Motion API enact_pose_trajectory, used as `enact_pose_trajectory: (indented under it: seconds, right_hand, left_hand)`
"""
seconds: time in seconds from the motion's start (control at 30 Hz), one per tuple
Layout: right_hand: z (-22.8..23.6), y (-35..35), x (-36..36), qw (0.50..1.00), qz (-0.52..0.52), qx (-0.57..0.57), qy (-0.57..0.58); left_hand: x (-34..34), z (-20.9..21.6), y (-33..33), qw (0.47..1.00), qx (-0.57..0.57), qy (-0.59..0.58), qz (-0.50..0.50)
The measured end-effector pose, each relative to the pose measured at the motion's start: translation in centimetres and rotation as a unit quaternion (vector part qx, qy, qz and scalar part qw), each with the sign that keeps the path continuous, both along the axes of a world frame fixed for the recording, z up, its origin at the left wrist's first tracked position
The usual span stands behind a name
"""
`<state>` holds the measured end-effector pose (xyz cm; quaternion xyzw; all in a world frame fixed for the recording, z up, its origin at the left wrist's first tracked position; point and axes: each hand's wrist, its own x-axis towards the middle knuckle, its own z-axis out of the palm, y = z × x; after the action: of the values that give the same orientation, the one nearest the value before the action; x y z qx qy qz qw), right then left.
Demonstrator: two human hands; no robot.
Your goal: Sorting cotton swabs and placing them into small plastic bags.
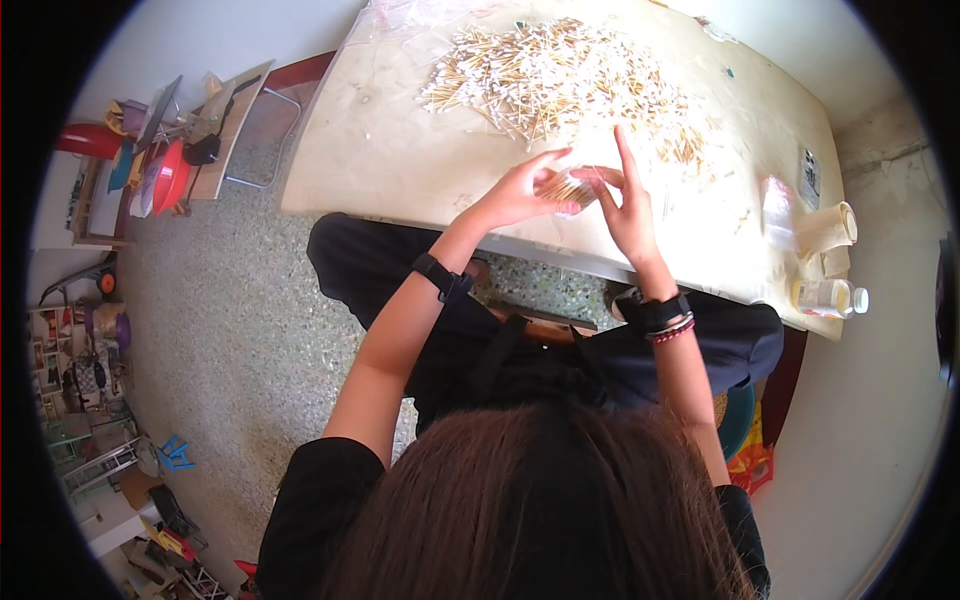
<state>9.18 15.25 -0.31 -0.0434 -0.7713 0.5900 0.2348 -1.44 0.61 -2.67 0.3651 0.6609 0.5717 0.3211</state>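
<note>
Just over the near edge of the cream table [370, 150], a small bundle of cotton swabs [566, 193] sits between my hands, in what looks like a clear wrapper or container. My left hand [520, 192] curls round its left side, thumb below and fingers above. On the other side my right hand [628, 210] grips the bundle's right end with thumb and fingers, while one finger points up and away from it. A wide, loose heap of cotton swabs [570, 80] with yellowish sticks and white tips spreads across the table beyond both hands.
At the table's right end are a clear bottle [822, 297] with a white cap, a beige roll [830, 228] and a clear packet [778, 208]. Thin plastic film [400, 18] lies at the far left corner. Beneath the table's right side stands a teal tub [738, 420].
</note>
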Motion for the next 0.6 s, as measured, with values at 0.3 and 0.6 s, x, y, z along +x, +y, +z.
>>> enact_pose_trajectory:
  seconds: [0.3, 0.6]
  right_hand:
    - [4.6, 2.4, -0.4, 0.995, 0.066, 0.059, -0.033]
    - [-0.4, -3.6, -4.0, 0.944, 0.004, 0.318, -0.090]
  left_hand:
    - [3.9, -3.8, 1.7, 0.996, 0.064, -0.060, 0.034]
    - [4.5, -5.0, 1.5, 0.991, 0.100, 0.046, 0.071]
